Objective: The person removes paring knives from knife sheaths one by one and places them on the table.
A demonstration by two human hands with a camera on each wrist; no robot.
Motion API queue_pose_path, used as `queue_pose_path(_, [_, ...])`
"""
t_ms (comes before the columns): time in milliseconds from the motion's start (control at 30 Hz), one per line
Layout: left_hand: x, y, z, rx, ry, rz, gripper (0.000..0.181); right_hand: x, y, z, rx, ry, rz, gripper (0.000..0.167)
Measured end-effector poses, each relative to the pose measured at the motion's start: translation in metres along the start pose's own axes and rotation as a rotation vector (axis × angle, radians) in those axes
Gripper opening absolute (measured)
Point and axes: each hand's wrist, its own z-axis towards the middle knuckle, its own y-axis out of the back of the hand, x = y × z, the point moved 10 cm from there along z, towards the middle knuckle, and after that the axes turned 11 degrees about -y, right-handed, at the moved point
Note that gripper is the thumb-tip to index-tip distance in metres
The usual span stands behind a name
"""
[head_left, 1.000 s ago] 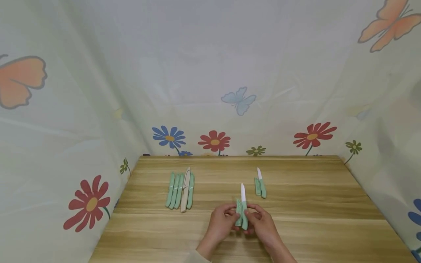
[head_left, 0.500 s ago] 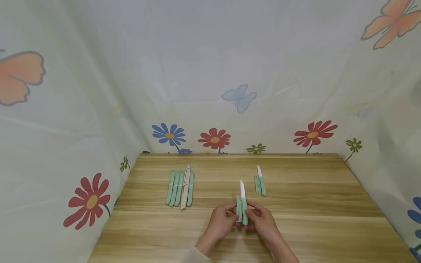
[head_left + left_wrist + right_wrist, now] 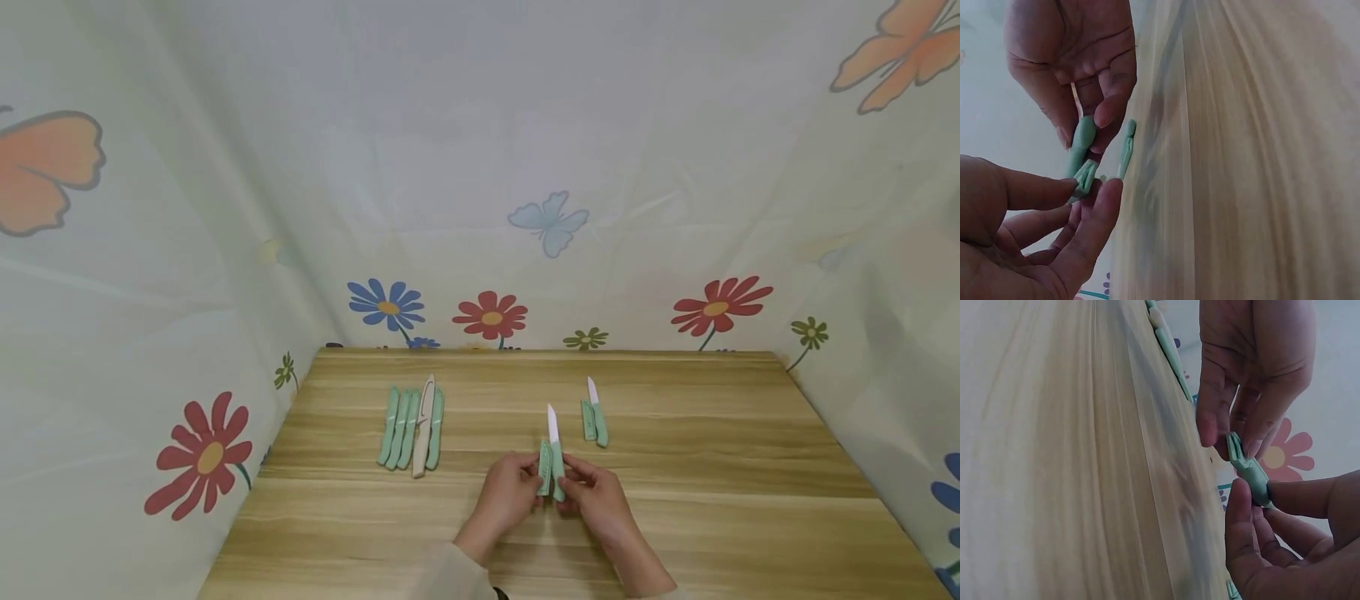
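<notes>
My left hand (image 3: 510,492) pinches a green knife sheath (image 3: 544,468) between thumb and fingers. Beside it, my right hand (image 3: 597,497) pinches the green handle of a paring knife (image 3: 557,471), its pale blade bare and pointing away from me. Sheath and handle stand side by side, close together, above the table. The left wrist view shows the sheath's open end (image 3: 1085,178) in the left fingers and the rounded handle end (image 3: 1085,132) in the right ones. In the right wrist view the knife handle (image 3: 1255,482) lies between right thumb and fingers.
On the wooden table (image 3: 712,517), a second bare paring knife (image 3: 597,417) lies with its green sheath (image 3: 588,420) alongside, at the back right. Several green sheathed knives (image 3: 397,429) lie in a row at the left, with a beige knife (image 3: 423,429) among them.
Both hands have moved slightly away from me over the table, carrying the knife and sheath, which stay side by side. The things lying on the table have not moved.
</notes>
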Motion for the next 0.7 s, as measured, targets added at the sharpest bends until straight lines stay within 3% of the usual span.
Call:
queue_pose_path(200, [-0.001,0.005,0.014,-0.028,-0.033,0.202,0.031,0.006,0.003,0.009,-0.051,0.041,-0.054,0.042])
queue_pose_path(500, [0.001,0.005,0.033,-0.072,0.006,0.303,0.028,0.018,0.003,0.019,-0.110,0.068,-0.176,0.038])
queue_pose_path(700, [0.005,-0.002,0.042,-0.066,0.003,0.352,0.014,0.022,0.004,0.027,-0.146,0.059,-0.253,0.035])
